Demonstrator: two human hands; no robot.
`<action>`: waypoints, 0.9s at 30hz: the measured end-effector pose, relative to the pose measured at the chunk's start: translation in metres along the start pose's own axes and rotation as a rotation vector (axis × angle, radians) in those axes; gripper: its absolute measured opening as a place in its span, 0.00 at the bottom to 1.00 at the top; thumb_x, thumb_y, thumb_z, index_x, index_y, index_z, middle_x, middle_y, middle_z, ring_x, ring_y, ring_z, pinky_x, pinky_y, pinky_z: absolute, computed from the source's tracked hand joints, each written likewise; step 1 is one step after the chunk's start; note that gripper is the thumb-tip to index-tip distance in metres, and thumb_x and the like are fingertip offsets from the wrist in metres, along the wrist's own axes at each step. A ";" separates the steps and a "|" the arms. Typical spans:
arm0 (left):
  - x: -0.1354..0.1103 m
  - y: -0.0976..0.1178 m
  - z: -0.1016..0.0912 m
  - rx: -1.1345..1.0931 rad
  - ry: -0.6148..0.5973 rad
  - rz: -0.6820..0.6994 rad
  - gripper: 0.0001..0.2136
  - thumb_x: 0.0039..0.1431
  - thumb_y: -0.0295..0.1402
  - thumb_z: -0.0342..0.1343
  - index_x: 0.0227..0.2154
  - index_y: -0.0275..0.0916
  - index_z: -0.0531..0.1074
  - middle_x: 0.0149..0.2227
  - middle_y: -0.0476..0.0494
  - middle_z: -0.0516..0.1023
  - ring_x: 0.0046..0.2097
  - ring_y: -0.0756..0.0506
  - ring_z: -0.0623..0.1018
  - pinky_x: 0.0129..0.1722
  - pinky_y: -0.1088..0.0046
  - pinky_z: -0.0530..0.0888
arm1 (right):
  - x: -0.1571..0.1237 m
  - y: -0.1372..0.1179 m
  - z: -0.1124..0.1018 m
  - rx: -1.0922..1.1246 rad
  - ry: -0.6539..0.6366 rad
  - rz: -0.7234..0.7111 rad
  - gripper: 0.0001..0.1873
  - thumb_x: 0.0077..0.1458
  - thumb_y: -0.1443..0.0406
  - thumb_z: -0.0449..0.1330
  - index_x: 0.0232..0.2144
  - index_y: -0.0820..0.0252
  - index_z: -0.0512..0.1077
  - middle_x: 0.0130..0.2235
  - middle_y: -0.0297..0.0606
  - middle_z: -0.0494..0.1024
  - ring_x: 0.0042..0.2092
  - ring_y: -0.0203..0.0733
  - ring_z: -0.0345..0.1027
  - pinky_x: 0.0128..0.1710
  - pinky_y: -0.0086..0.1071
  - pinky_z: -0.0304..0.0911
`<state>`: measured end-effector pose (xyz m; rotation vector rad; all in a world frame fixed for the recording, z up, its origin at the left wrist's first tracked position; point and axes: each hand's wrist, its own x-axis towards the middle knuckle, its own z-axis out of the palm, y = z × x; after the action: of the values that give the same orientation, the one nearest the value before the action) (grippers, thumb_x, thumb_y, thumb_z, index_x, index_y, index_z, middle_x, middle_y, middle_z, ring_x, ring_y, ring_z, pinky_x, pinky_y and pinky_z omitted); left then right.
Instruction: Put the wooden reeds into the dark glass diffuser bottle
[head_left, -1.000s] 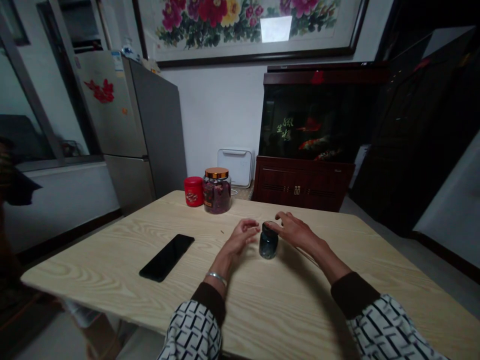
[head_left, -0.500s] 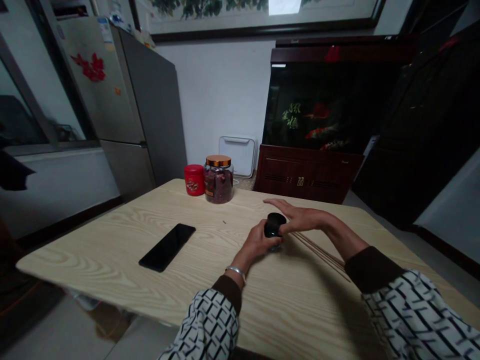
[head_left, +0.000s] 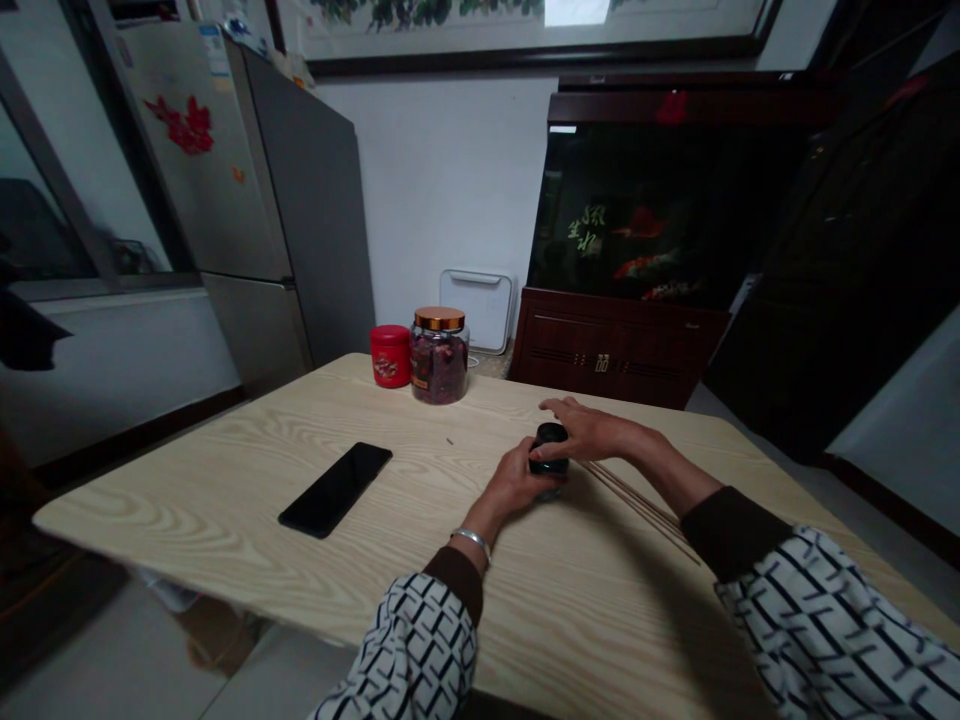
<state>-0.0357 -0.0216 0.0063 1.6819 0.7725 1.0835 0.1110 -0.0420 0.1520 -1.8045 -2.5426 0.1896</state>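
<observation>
A small dark, glossy jar [head_left: 550, 464] stands on the table [head_left: 600, 620]. My left hand [head_left: 516, 478] is wrapped round its left and near sides. My right hand [head_left: 592, 432] reaches over from the right, its thumb across the near side of the jar's upper part and its fingers curved beyond the far side. Whether the jar's dark round top is a lid or an open mouth is hard to make out. Several thin wooden sticks [head_left: 637, 505] lie beside the jar, partly beneath my right hand and wrist.
A black phone [head_left: 335, 490] lies on the left of the table. At the back edge stand a red canister [head_left: 390, 357] and a clear jar with a copper-coloured lid [head_left: 439, 362]. Beyond are a refrigerator [head_left: 315, 220] and a fish tank [head_left: 637, 210].
My right hand has shifted slightly; its thumb has slid left across the jar and its fingers are more curved. My left hand keeps its hold. The view has moved slightly.
</observation>
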 end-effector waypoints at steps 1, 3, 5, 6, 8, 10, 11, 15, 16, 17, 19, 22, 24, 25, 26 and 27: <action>-0.001 0.001 0.001 -0.023 -0.001 -0.009 0.25 0.43 0.33 0.69 0.46 0.35 0.71 0.41 0.40 0.77 0.43 0.42 0.76 0.43 0.67 0.72 | 0.001 -0.001 0.001 -0.031 0.001 0.054 0.43 0.50 0.43 0.61 0.60 0.65 0.64 0.57 0.57 0.70 0.54 0.57 0.68 0.52 0.42 0.62; -0.001 0.002 0.001 -0.062 -0.004 -0.025 0.25 0.43 0.32 0.69 0.46 0.36 0.71 0.42 0.40 0.77 0.44 0.41 0.76 0.44 0.67 0.72 | 0.004 -0.003 0.001 -0.090 -0.011 0.101 0.32 0.53 0.45 0.59 0.51 0.63 0.73 0.49 0.54 0.76 0.48 0.56 0.72 0.47 0.42 0.64; -0.002 0.003 0.001 -0.078 -0.006 -0.034 0.26 0.42 0.33 0.69 0.47 0.35 0.71 0.42 0.39 0.77 0.44 0.41 0.76 0.44 0.67 0.72 | 0.004 -0.003 0.000 -0.086 -0.035 0.039 0.28 0.52 0.51 0.62 0.51 0.61 0.73 0.49 0.52 0.76 0.48 0.54 0.72 0.47 0.40 0.64; -0.001 0.003 0.000 -0.078 -0.005 -0.034 0.27 0.42 0.33 0.70 0.47 0.35 0.70 0.42 0.39 0.78 0.44 0.41 0.76 0.44 0.67 0.72 | 0.004 -0.002 -0.001 -0.058 -0.046 -0.013 0.33 0.50 0.54 0.64 0.56 0.61 0.70 0.53 0.51 0.74 0.51 0.54 0.71 0.49 0.39 0.64; -0.001 0.003 0.000 -0.053 -0.004 -0.021 0.28 0.41 0.34 0.71 0.47 0.35 0.70 0.42 0.39 0.78 0.43 0.41 0.76 0.43 0.67 0.72 | 0.003 0.001 -0.002 0.006 -0.053 -0.084 0.48 0.44 0.55 0.68 0.65 0.61 0.59 0.61 0.52 0.66 0.57 0.54 0.66 0.54 0.38 0.62; 0.000 0.001 0.000 -0.013 0.000 -0.004 0.28 0.41 0.35 0.71 0.47 0.35 0.71 0.41 0.39 0.78 0.42 0.42 0.76 0.42 0.67 0.72 | 0.002 0.001 -0.001 0.043 -0.034 -0.056 0.55 0.43 0.50 0.69 0.67 0.63 0.53 0.64 0.55 0.61 0.60 0.56 0.62 0.55 0.40 0.61; 0.001 0.000 0.000 0.002 0.005 0.002 0.28 0.41 0.35 0.71 0.47 0.35 0.71 0.41 0.39 0.78 0.42 0.42 0.76 0.41 0.68 0.72 | 0.002 0.000 0.000 0.040 -0.024 -0.013 0.53 0.44 0.47 0.67 0.66 0.64 0.56 0.63 0.57 0.63 0.59 0.57 0.64 0.54 0.41 0.61; 0.000 -0.002 0.000 0.026 0.032 0.011 0.26 0.42 0.34 0.70 0.46 0.35 0.72 0.40 0.41 0.77 0.41 0.43 0.75 0.41 0.69 0.71 | 0.003 -0.005 0.002 -0.063 0.006 0.081 0.28 0.53 0.49 0.61 0.48 0.63 0.73 0.47 0.54 0.77 0.47 0.57 0.72 0.45 0.42 0.64; 0.000 -0.002 0.000 0.038 0.031 0.010 0.26 0.42 0.35 0.70 0.46 0.36 0.72 0.40 0.41 0.77 0.41 0.43 0.75 0.41 0.69 0.71 | 0.004 -0.004 0.000 -0.062 0.018 0.050 0.23 0.52 0.53 0.62 0.46 0.62 0.74 0.45 0.52 0.78 0.46 0.55 0.72 0.44 0.40 0.64; 0.000 -0.002 0.000 0.052 0.029 0.010 0.26 0.42 0.35 0.70 0.46 0.36 0.72 0.40 0.41 0.77 0.41 0.43 0.75 0.41 0.68 0.71 | 0.005 -0.002 -0.003 -0.034 0.033 0.003 0.21 0.50 0.56 0.63 0.45 0.61 0.74 0.45 0.49 0.78 0.45 0.53 0.72 0.44 0.39 0.64; 0.000 -0.001 -0.001 0.074 0.023 0.016 0.26 0.42 0.37 0.70 0.46 0.36 0.72 0.40 0.42 0.77 0.41 0.43 0.75 0.41 0.68 0.71 | 0.004 0.004 -0.012 0.088 0.085 -0.078 0.23 0.46 0.63 0.65 0.46 0.59 0.72 0.46 0.45 0.77 0.45 0.48 0.71 0.44 0.36 0.63; -0.001 -0.001 -0.002 0.076 0.021 0.036 0.28 0.43 0.40 0.70 0.48 0.37 0.72 0.40 0.41 0.77 0.42 0.42 0.74 0.43 0.65 0.71 | -0.007 0.015 -0.022 0.372 0.218 -0.108 0.27 0.43 0.65 0.65 0.49 0.59 0.67 0.46 0.42 0.76 0.44 0.45 0.70 0.44 0.36 0.64; -0.001 -0.002 -0.002 0.064 0.028 0.036 0.29 0.42 0.41 0.71 0.48 0.38 0.72 0.41 0.40 0.77 0.43 0.41 0.75 0.44 0.64 0.71 | -0.020 0.019 -0.018 0.603 0.310 -0.102 0.28 0.45 0.64 0.65 0.50 0.58 0.66 0.46 0.41 0.75 0.44 0.44 0.69 0.45 0.37 0.64; -0.001 -0.002 -0.002 0.057 0.030 0.034 0.29 0.42 0.41 0.71 0.48 0.37 0.72 0.41 0.39 0.77 0.43 0.41 0.75 0.45 0.63 0.71 | -0.029 0.020 -0.010 0.715 0.349 -0.093 0.28 0.46 0.62 0.65 0.50 0.57 0.65 0.46 0.41 0.75 0.45 0.44 0.69 0.46 0.38 0.64; -0.001 -0.002 -0.001 0.050 0.030 0.034 0.29 0.42 0.41 0.71 0.48 0.37 0.72 0.41 0.39 0.77 0.43 0.41 0.75 0.45 0.63 0.71 | -0.037 0.020 0.001 0.817 0.391 -0.078 0.27 0.47 0.61 0.66 0.49 0.56 0.66 0.46 0.41 0.74 0.46 0.44 0.69 0.47 0.39 0.64; -0.001 -0.003 -0.001 0.044 0.033 0.033 0.29 0.42 0.41 0.71 0.48 0.37 0.73 0.42 0.39 0.77 0.43 0.41 0.75 0.46 0.63 0.71 | -0.046 0.020 0.015 0.906 0.436 -0.050 0.26 0.47 0.59 0.66 0.48 0.55 0.65 0.47 0.41 0.74 0.46 0.45 0.70 0.48 0.40 0.64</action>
<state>-0.0372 -0.0210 0.0037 1.7231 0.7978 1.1272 0.1440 -0.0804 0.1374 -1.2360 -1.7429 0.7130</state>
